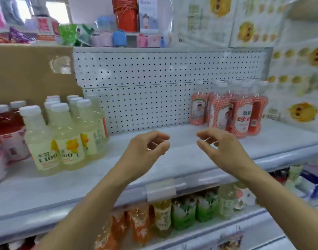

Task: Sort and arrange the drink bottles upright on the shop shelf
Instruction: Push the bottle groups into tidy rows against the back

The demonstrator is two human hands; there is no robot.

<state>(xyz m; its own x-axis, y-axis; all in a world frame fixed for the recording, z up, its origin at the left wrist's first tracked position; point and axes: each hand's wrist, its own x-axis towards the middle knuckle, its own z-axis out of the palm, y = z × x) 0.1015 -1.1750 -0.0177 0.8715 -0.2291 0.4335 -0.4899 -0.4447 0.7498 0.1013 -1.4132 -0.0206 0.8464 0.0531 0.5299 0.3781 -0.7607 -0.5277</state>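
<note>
Shelf (pixel 172 165): wide bare stretch in its middle, open from the front lip back to the pegboard (pixel 145 91) at the shelf's rear. Shelf's left end: cluster of pale yellow bottles (pixel 68 134), upright, white caps, packed touching; red drink bottles (pixel 5 121) further left at the frame edge; a cardboard sheet (pixel 28 69) stands behind both groups. Shelf's right rear: red-patterned bottles (pixel 232 112), upright, tight group near the pegboard, close to printed white boxes (pixel 298 69) stacked at the shelf's right end. A clear price-tag holder (pixel 161 192) is clipped on the shelf's front lip. Below the shelf: orange bottles (pixel 136 224) and green bottles (pixel 185 212), blurred. Left hand (pixel 147 147) hovers above the shelf's bare middle, fingers (pixel 160 137) loosely curled, thumb close to forefinger, holding nothing. Right hand (pixel 221 147) is beside it, apart, fingers (pixel 208 134) curved with a gap to the thumb, holding nothing, short of the red-patterned bottles.
</note>
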